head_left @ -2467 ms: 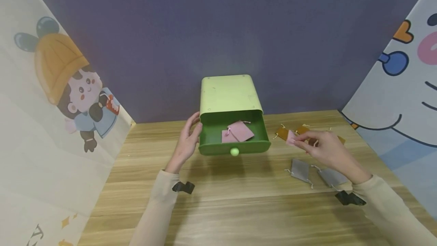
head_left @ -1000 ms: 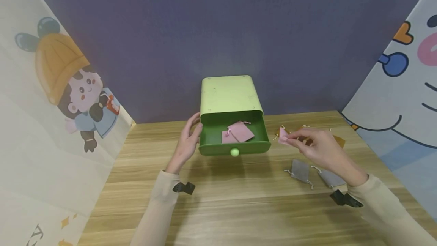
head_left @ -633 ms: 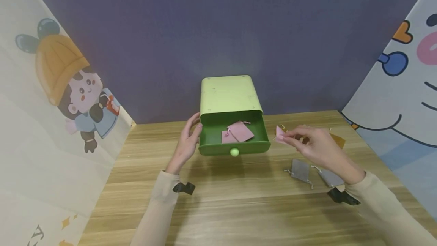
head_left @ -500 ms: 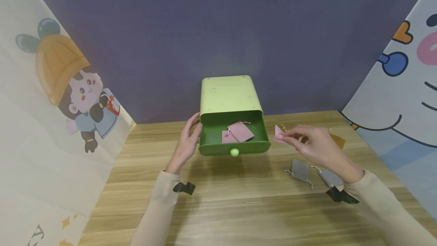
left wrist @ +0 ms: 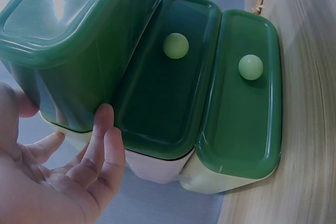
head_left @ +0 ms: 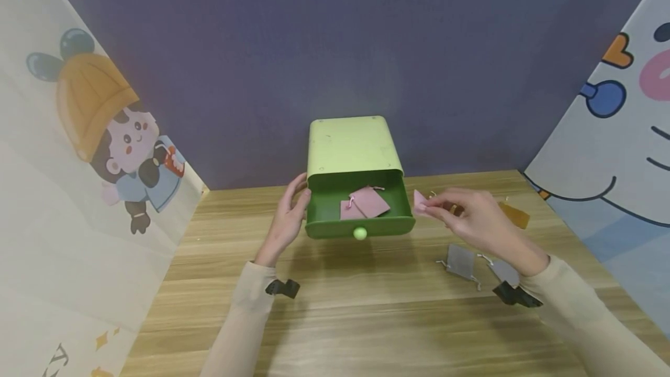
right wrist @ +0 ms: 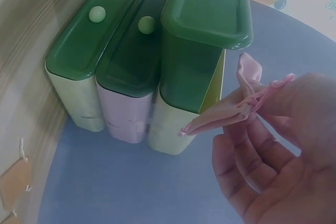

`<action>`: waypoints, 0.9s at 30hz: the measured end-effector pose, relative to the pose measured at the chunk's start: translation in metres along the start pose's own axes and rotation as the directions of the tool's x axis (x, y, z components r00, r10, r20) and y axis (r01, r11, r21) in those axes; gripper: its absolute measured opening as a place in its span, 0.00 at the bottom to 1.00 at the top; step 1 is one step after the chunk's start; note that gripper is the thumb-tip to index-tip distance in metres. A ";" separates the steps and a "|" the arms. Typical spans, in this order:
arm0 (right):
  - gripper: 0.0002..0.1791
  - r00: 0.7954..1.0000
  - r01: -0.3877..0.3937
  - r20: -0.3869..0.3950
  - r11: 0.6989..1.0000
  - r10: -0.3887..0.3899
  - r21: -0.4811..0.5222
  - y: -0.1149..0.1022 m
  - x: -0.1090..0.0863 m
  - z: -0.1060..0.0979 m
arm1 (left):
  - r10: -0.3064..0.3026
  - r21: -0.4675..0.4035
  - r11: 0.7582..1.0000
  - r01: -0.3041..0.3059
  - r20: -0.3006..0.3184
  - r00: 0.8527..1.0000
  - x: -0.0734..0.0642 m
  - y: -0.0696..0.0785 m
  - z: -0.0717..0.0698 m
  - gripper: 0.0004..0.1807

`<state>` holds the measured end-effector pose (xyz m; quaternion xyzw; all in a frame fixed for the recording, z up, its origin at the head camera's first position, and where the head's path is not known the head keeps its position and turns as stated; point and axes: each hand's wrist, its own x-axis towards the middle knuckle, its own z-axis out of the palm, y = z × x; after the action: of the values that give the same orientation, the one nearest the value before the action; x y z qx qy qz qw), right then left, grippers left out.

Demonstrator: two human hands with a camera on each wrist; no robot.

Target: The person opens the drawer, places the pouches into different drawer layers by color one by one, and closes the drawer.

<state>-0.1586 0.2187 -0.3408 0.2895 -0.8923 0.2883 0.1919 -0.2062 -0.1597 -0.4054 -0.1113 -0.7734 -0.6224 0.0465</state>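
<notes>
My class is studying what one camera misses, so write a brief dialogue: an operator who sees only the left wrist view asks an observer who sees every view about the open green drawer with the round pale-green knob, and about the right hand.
Operator: My left wrist view hides the inside of the open green drawer. What's in it?
Observer: Two flat pink cloth drawstring pouches, one partly over the other.
Operator: And the right hand?
Observer: It pinches a third pink pouch, just right of the drawer in the head view.
</notes>
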 end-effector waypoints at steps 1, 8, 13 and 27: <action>0.05 1.000 0.001 0.001 1.000 -0.001 -0.001 -0.001 0.001 0.000 | -0.001 0.002 1.000 0.001 0.002 1.000 0.000 0.000 0.000 0.31; 0.05 1.000 0.004 0.001 1.000 -0.004 0.017 -0.003 0.004 0.002 | -0.004 0.004 1.000 0.004 -0.002 1.000 0.000 -0.001 0.000 0.31; 0.05 1.000 -0.004 0.004 1.000 0.004 0.007 -0.002 0.006 0.003 | -0.006 0.007 1.000 0.006 -0.002 1.000 0.000 -0.001 0.001 0.31; 0.05 0.999 -0.016 0.043 1.000 0.015 0.020 -0.006 0.014 0.005 | -0.013 0.014 1.000 0.013 -0.012 1.000 -0.001 -0.001 0.001 0.31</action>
<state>-0.1660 0.2058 -0.3346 0.2905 -0.8954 0.2928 0.1677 -0.2055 -0.1587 -0.4066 -0.1024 -0.7780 -0.6180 0.0477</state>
